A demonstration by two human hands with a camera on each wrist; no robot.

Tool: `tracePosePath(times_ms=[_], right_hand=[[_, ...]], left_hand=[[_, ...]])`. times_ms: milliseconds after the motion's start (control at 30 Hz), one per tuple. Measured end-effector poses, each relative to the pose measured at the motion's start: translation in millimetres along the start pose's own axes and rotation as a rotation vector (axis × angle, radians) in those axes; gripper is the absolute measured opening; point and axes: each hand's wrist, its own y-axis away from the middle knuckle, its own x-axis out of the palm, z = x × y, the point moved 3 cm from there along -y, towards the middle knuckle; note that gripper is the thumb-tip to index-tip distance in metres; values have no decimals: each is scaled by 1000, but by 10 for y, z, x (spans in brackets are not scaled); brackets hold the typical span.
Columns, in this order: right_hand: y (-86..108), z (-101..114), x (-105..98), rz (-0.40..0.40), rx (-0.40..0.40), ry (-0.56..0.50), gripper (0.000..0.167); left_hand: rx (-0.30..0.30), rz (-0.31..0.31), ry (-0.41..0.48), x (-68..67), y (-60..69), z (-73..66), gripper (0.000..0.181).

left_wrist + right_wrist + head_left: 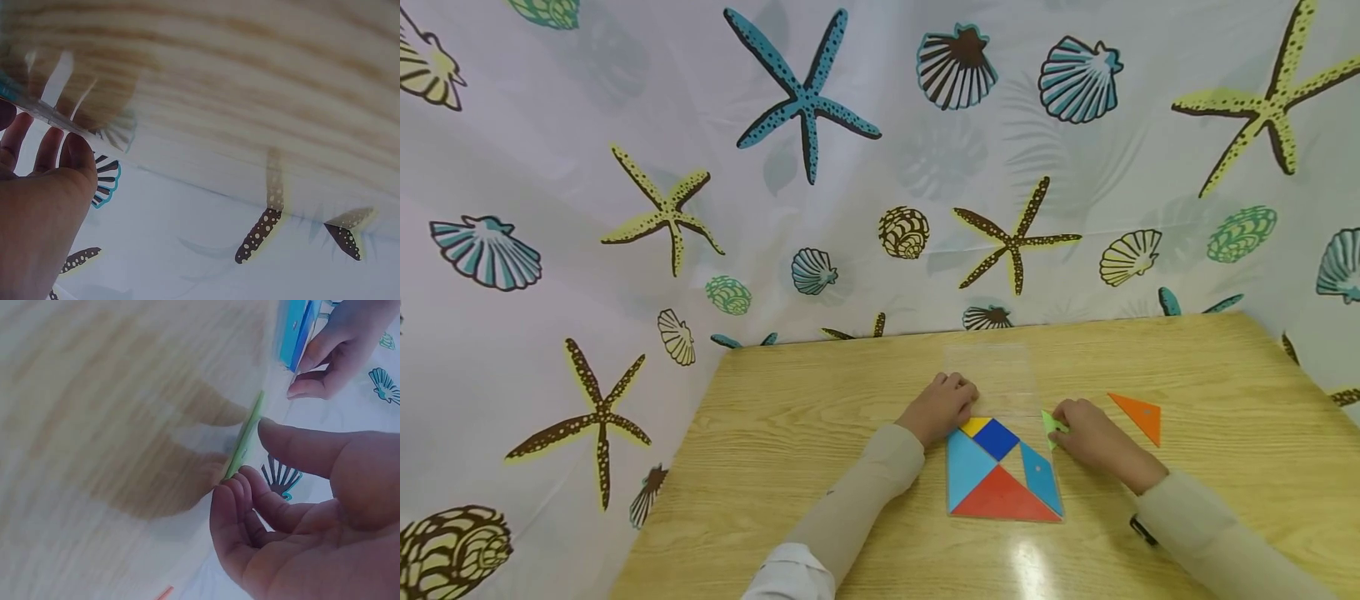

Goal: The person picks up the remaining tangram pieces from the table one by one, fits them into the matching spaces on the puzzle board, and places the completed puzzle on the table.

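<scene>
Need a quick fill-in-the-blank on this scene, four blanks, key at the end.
1. The right hand holds the ____ piece.
2. In shape, the orange piece is a ____.
3. In the head view, the lowest triangle is ____.
4. The yellow piece lies nearer the left hand than the ____ one.

Missing words: green; triangle; red; right.

Thin light-green piece [1048,423] pinched by the right hand [1088,432], beside a part-filled clear tray [1012,465]
</scene>
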Motion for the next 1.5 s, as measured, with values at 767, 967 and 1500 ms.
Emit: tracePosePath(times_ms=[767,967,1500], right_hand=[[-72,53,20,26,9,7,21],[-44,49,-24,94,24,-16,29],[-82,45,29,79,44,14,18]], left_hand=[[-13,1,21,5,3,-12,20],[-3,-6,21,26,-12,-8,19],[5,-9,-12,-18,21,-18,21]])
